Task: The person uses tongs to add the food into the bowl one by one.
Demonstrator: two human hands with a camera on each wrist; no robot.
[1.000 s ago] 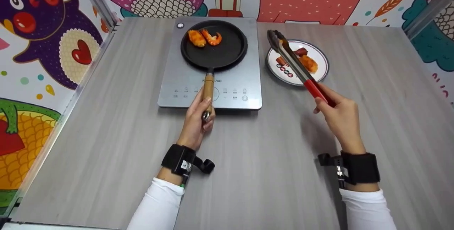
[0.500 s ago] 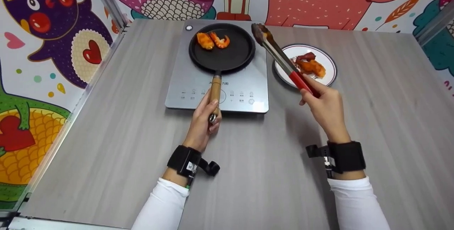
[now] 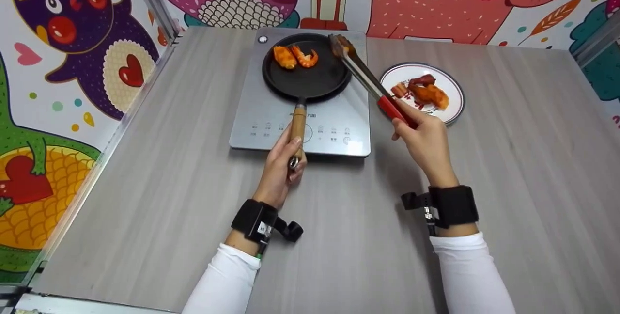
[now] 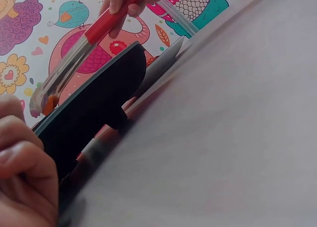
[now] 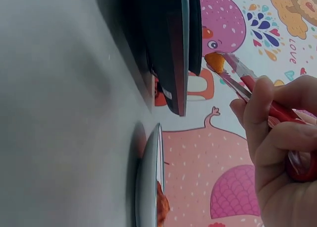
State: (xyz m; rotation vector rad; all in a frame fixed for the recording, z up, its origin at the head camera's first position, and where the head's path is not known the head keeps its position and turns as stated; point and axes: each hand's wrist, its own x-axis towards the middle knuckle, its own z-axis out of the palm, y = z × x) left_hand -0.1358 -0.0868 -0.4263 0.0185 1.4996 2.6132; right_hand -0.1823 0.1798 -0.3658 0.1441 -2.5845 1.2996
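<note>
My left hand [image 3: 283, 161] grips the wooden handle [image 3: 299, 125] of a black frying pan [image 3: 319, 79]. Inside the pan, near its left side, lie a shrimp [image 3: 306, 57] and an orange-yellow piece of food [image 3: 284, 57]. Red-handled metal tongs [image 3: 364, 75] are held in my right hand [image 3: 426, 142], their tips above the pan's right rim. Between those tips is a small orange piece of food [image 5: 215, 62], its kind unclear. The tongs reach over the pan in the left wrist view too, where the fingers of my left hand [image 4: 25, 167] look curled.
The pan stands on a silver induction cooker [image 3: 281, 134]. To its right, a round white plate [image 3: 453, 88] carries reddish and orange food pieces [image 3: 431, 95]. Cartoon-printed walls rise behind and at the left of the grey wood-grain table [image 3: 160, 168].
My right hand has moved left, carrying the tongs and the orange piece from above the plate to the pan's right rim. The left hand keeps holding the pan handle; the head view has shifted slightly.
</note>
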